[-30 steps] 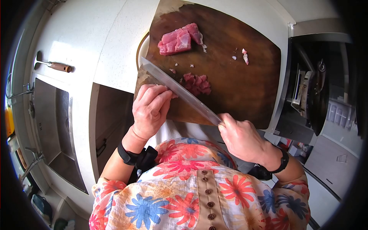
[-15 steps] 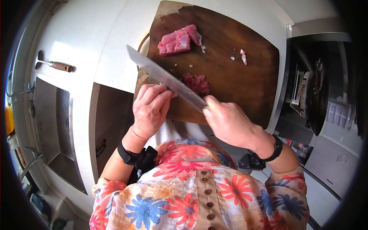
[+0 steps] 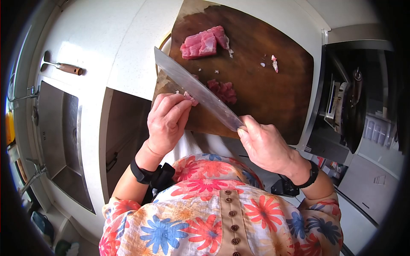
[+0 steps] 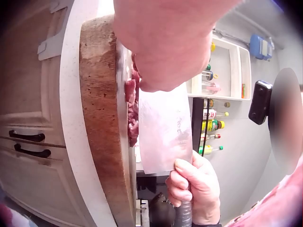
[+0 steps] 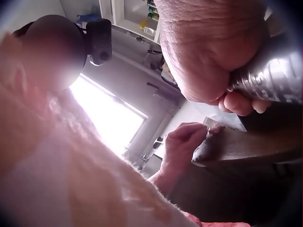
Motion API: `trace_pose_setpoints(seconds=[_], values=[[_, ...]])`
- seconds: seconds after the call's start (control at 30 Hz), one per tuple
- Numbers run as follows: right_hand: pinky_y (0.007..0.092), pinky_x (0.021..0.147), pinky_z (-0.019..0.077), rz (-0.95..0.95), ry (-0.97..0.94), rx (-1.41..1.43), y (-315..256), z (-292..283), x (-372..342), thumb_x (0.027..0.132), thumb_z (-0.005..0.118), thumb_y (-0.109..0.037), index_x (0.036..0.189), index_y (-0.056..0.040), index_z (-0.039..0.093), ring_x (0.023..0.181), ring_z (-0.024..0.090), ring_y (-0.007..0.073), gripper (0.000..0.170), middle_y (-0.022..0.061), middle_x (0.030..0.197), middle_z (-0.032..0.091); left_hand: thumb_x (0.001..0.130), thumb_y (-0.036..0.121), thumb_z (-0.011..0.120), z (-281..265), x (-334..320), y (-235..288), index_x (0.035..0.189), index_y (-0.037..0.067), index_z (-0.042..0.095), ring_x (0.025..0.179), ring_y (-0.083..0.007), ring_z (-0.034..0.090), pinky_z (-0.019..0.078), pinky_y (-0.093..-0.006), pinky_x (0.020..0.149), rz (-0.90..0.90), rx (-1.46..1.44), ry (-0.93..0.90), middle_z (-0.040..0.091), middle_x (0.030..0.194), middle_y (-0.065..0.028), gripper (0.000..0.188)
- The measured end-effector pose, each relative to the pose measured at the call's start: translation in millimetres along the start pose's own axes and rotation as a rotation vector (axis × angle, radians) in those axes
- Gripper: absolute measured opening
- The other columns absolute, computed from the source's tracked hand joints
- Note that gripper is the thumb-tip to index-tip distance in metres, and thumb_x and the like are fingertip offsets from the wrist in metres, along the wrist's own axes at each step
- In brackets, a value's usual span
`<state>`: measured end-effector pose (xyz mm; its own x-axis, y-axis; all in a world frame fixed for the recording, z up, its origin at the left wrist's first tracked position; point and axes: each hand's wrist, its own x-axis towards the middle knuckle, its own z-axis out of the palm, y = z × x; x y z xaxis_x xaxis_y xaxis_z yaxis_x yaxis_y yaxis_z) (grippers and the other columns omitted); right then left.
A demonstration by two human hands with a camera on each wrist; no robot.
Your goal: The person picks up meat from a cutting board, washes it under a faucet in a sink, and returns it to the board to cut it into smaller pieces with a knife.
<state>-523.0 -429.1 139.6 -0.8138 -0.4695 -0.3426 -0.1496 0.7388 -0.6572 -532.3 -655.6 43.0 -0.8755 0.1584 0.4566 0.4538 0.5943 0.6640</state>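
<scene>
A wide-bladed knife (image 3: 198,90) slants over the near left part of the wooden cutting board (image 3: 265,98). My right hand (image 3: 267,147) grips its handle, as the left wrist view also shows with the ribbed handle (image 4: 183,215). The curled fingers of my left hand (image 3: 167,123) pinch a small piece of meat (image 3: 190,99) at the board's near left edge, beside the blade. Just beyond the blade lies a small pile of cut meat (image 3: 223,91). Farther back on the board is a larger pink chunk (image 3: 199,45) with a strip against it.
White scraps (image 3: 274,64) lie at the board's right. On the white counter (image 3: 132,55) to the left is a wooden-handled tool (image 3: 69,69), with a sink (image 3: 60,132) nearer. A dark pan (image 3: 355,111) stands at the right.
The blade swung left and up over the board, then came back right with my right hand. More of the pinched piece now shows at my left fingertips. The view has shifted slightly.
</scene>
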Motion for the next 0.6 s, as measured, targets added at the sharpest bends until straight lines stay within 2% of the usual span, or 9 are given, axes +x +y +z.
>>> trace_pose_setpoints(seconds=[0.6], values=[[0.0428,0.051,0.0504,-0.015,-0.043,-0.099,4.4,-3.2,-9.6,0.090,0.053,-0.009,0.101,0.0014,0.045,0.060,0.062,0.0351,0.017,0.0174,0.065,0.060,0.068,-0.008,0.071,4.5,1.7,-4.0,0.089,0.006,0.068,0.080,-0.0250,0.060,0.0506,-0.0320,0.069,0.013,0.033,-0.006,0.063,0.090,-0.0070,0.025]])
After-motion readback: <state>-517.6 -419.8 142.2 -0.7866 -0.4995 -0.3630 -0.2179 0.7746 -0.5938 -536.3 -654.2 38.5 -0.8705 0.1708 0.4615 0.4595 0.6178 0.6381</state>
